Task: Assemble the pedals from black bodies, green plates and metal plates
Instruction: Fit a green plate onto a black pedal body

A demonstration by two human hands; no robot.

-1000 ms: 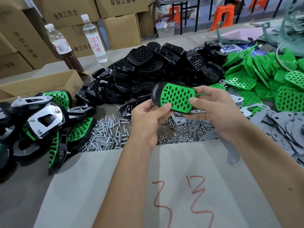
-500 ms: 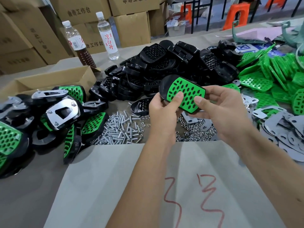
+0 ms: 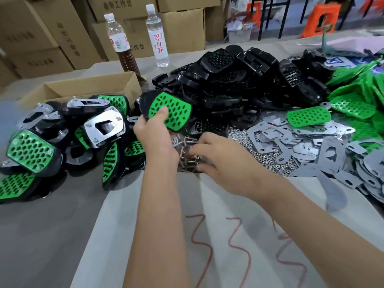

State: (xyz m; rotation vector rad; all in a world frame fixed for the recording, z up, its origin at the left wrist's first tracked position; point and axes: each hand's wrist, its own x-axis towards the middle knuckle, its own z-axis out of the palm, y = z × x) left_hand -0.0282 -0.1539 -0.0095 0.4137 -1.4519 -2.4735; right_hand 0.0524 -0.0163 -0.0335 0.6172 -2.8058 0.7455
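Green-plated pedal [image 3: 166, 110] juts up-right from left hand's [image 3: 154, 138] grip.

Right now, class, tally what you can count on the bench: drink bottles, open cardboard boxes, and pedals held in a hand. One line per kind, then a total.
Drink bottles: 2, the brown-drink bottle and the clear bottle
Open cardboard box: 1
Pedals held: 1, the held pedal, gripped by the left hand
Total: 4
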